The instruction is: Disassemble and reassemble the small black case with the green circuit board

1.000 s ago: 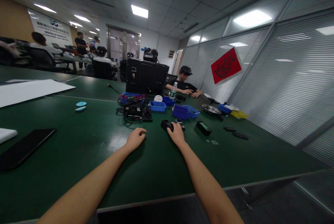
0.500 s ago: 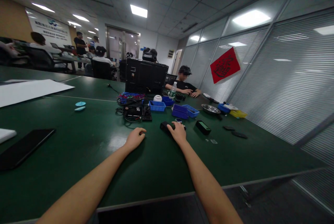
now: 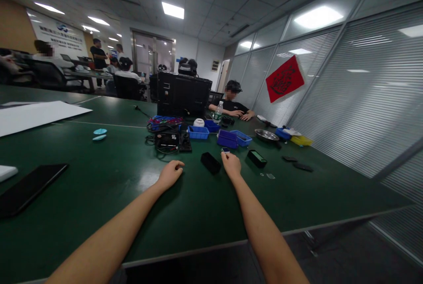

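Observation:
My right hand (image 3: 231,166) is over the table with its fingertips closed at a small device with a pale-edged screen (image 3: 225,150); its exact kind is too small to make out. Just left of that hand lies a black oblong box (image 3: 210,163), apart from the fingers. My left hand (image 3: 170,174) rests on the green table (image 3: 185,218), holding nothing, its fingers loosely bent and the thumb apart. To the right sits another black box with a green top (image 3: 257,158).
Blue bins (image 3: 198,132), a soldering-type unit with cables (image 3: 168,142) and a black monitor (image 3: 184,95) stand ahead. A metal pan (image 3: 266,136) is at right, near a seated person (image 3: 233,103). A black tablet-like slab (image 3: 33,187) lies at left.
My right hand has left the black box and moved slightly right, to the small screen device. The black box now shows fully. My left hand stays about where it was.

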`<action>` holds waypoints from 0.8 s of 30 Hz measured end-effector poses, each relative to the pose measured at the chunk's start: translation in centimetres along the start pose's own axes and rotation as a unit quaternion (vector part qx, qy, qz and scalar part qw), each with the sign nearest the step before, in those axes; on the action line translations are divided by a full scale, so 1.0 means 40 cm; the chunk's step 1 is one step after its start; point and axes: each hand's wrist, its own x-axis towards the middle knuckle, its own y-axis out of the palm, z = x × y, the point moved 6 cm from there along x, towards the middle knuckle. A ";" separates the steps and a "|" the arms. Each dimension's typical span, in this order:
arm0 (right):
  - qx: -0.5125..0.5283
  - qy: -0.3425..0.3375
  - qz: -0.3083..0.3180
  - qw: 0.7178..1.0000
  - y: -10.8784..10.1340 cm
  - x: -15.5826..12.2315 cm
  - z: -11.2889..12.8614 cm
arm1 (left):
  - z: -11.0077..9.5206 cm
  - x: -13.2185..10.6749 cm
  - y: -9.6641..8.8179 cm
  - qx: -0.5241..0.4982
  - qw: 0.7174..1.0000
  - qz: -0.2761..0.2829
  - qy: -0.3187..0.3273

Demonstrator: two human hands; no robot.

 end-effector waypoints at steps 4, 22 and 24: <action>-0.022 0.021 -0.078 0.996 -0.023 0.016 -0.059 | -0.002 -0.003 -0.003 -0.002 1.000 -0.003 0.000; 0.021 0.082 0.039 0.996 0.049 0.059 -0.134 | -0.001 -0.001 0.001 0.006 1.000 0.012 -0.003; 0.008 0.077 0.004 0.997 0.037 0.055 -0.131 | 0.001 -0.001 0.002 0.004 1.000 0.013 -0.005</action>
